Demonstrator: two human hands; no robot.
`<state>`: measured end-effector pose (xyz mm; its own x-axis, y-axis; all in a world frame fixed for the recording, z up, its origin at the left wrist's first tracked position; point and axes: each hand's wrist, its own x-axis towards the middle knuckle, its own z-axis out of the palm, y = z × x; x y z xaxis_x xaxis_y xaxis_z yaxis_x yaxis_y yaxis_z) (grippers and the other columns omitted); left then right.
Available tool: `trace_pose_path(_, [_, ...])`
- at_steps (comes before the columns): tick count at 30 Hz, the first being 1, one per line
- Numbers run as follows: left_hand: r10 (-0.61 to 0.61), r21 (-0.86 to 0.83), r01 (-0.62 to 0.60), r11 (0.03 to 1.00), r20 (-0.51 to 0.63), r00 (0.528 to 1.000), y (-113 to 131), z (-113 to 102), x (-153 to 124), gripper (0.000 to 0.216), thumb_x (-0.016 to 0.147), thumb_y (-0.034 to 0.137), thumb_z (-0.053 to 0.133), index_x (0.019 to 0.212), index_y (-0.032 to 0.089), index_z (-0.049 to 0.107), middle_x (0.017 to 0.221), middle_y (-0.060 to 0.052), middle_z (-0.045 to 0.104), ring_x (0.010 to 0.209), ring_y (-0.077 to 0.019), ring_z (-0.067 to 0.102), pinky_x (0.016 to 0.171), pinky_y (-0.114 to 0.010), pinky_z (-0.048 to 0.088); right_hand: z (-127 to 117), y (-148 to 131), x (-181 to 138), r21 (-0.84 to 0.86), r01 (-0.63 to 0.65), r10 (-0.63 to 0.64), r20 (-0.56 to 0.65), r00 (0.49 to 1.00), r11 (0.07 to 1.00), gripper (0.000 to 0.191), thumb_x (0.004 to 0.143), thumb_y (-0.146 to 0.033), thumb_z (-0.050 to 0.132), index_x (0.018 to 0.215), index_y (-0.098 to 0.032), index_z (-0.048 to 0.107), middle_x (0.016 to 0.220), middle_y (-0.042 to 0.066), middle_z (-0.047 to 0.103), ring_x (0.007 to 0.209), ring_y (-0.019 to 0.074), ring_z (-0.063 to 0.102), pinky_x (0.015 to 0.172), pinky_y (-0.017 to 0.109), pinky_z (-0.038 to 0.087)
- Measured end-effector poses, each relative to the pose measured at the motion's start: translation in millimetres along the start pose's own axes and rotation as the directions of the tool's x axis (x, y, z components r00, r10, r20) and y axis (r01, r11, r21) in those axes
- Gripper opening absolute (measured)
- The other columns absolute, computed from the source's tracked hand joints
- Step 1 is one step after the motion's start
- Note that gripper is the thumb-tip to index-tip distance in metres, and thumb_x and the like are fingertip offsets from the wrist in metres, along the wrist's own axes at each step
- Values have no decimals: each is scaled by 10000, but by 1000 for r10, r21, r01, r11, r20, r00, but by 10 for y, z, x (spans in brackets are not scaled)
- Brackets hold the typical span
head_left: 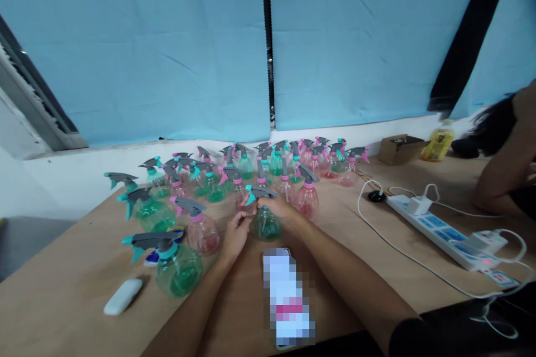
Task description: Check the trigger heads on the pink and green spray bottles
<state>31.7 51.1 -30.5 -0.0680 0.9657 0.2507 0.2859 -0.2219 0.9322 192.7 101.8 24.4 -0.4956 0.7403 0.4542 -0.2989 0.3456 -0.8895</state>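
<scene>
Spray bottles (268, 164) crowd the worktop (84, 268). The green bottle (266, 223) stands between both hands: right hand (280, 207) grasping its neck, left hand (235, 234) cupping its side.

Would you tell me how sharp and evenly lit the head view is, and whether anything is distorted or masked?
Head view: soft throughout, so the far spray bottles blur together; flat, bluish light off the blinds, only faint shadows; wide-angle distortion bows the table; a pixelated block masks something close to the left hand and right hand at a green bottle.
</scene>
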Motion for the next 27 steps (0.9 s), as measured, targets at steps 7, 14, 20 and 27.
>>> trace_pose_path(7, [-2,-8,1,1000,-13,1000,15,1,-12,358,781,527,595,789,175,659,479,81,425,435,-97,384,457,-210,277,29,-12,-12,40,-11,13,-37,999,999,257,638,-193,532,826,-181,707,684,3,664,589,142,589,614,263,471])
trace_pose_path(14, [-5,-3,5,1000,-10,1000,38,4,-33,349,784,534,584,738,189,605,494,81,410,440,-95,369,462,-206,273,27,-5,-21,21,38,-38,-28,999,999,292,630,-183,508,839,-195,711,619,-17,642,586,143,590,632,265,482])
trace_pose_path(20, [95,7,-95,995,-85,992,179,-7,-112,389,884,561,456,745,208,543,537,68,394,494,-113,384,504,-214,314,46,-19,-9,30,-8,10,-68,998,1000,266,626,-205,534,830,-188,705,638,-2,651,584,150,595,603,270,485])
trace_pose_path(27, [380,256,-366,895,-6,925,297,-66,-326,306,944,415,438,765,210,578,583,42,471,536,-124,443,577,-240,345,88,66,-8,-62,14,-23,-140,990,998,267,670,-195,543,898,-211,681,712,-15,652,655,149,592,659,278,500])
